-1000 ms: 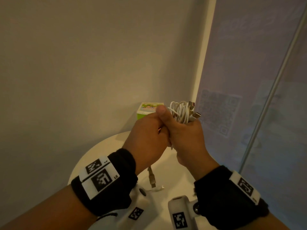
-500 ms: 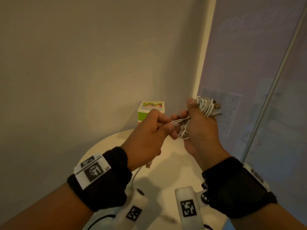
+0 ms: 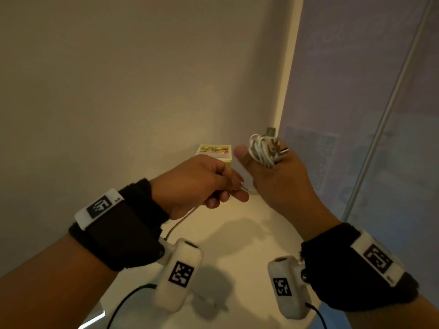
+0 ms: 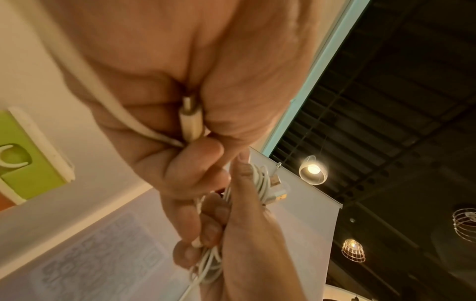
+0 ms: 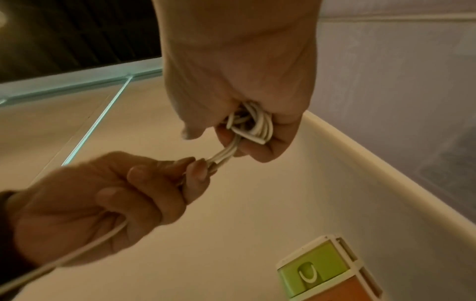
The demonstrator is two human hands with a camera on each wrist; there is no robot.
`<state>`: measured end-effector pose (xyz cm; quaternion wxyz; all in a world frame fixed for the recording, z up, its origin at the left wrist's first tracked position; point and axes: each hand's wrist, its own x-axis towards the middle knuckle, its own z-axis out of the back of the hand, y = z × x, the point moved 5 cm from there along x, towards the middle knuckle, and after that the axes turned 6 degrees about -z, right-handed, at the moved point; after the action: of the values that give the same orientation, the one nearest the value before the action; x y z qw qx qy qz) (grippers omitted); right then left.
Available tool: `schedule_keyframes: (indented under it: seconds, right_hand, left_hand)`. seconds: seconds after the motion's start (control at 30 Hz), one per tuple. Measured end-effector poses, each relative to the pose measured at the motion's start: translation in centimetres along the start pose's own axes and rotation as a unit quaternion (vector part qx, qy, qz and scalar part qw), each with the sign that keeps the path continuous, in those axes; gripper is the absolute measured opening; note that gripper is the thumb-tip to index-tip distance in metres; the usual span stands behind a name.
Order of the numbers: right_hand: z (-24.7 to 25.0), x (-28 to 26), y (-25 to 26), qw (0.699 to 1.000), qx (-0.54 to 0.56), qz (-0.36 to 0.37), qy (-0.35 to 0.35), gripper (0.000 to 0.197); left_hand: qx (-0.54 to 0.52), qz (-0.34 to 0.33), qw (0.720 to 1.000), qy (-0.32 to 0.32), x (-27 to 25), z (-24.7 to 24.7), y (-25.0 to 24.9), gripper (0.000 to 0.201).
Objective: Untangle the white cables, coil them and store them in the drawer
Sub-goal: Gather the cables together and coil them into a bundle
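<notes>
Right hand, centre right of the head view, grips the bundle of white cables. Left hand pinches a few strands and a plug. Cables look light, limp, snag-prone; best held near the plugs. Below: round white table, green box, beige wall, frosted panel right.

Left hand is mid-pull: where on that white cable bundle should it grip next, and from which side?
Grip the strands leaving the white cable bundle below the right hand, coming from the left. They run straight there, while the bundle itself is knotted inside that fist; the left hand already pinches them.
</notes>
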<state>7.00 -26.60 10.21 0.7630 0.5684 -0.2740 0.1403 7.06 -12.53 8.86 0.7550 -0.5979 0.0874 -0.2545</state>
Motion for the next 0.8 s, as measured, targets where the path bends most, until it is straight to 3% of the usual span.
schedule_keyframes:
  seconds: [0.13, 0.3, 0.37, 0.43, 0.53, 0.57, 0.67, 0.8]
  right_hand:
    - [-1.0, -0.8, 0.2, 0.988, -0.083, 0.027, 0.13, 0.036]
    - [-2.1, -2.0, -0.3, 0.953, -0.099, 0.001, 0.286, 0.041]
    - [-1.9, -2.2, -0.8, 0.948, -0.142, -0.018, 0.283, 0.042]
    - [-1.7, -2.3, -1.1, 0.943, -0.18, -0.015, 0.28, 0.03]
    - [-1.9, -2.9, -0.9, 0.941, -0.199, -0.002, 0.274, 0.019]
    - [-1.8, -2.9, -1.0, 0.944, -0.209, 0.0, 0.254, 0.02]
    - [-0.6, -2.3, -1.9, 0.962, -0.227, -0.017, 0.147, 0.027]
    - [0.3, -1.8, -2.8, 0.978, -0.174, -0.086, 0.071, 0.031]
  left_hand:
    - [0.064, -0.005, 0.998, 0.013, 0.1, 0.2, -0.5, 0.016]
    - [0.086, 0.018, 0.995, 0.049, 0.1, -0.2, 0.1, 0.021]
    - [0.083, 0.028, 0.993, 0.078, 0.0, -0.6, 0.4, 0.014]
    - [0.078, 0.046, 0.991, 0.095, -0.1, -0.7, 0.6, 0.006]
    - [0.092, 0.061, 0.989, 0.094, -0.3, -0.5, 0.7, 0.01]
    - [0.108, 0.054, 0.99, 0.076, -0.3, -0.3, 0.6, 0.004]
    - [0.17, -0.008, 0.984, -0.059, -0.2, 1.6, -0.2, 0.027]
    - [0.143, -0.091, 0.977, -0.132, -0.6, 1.8, -0.9, 0.016]
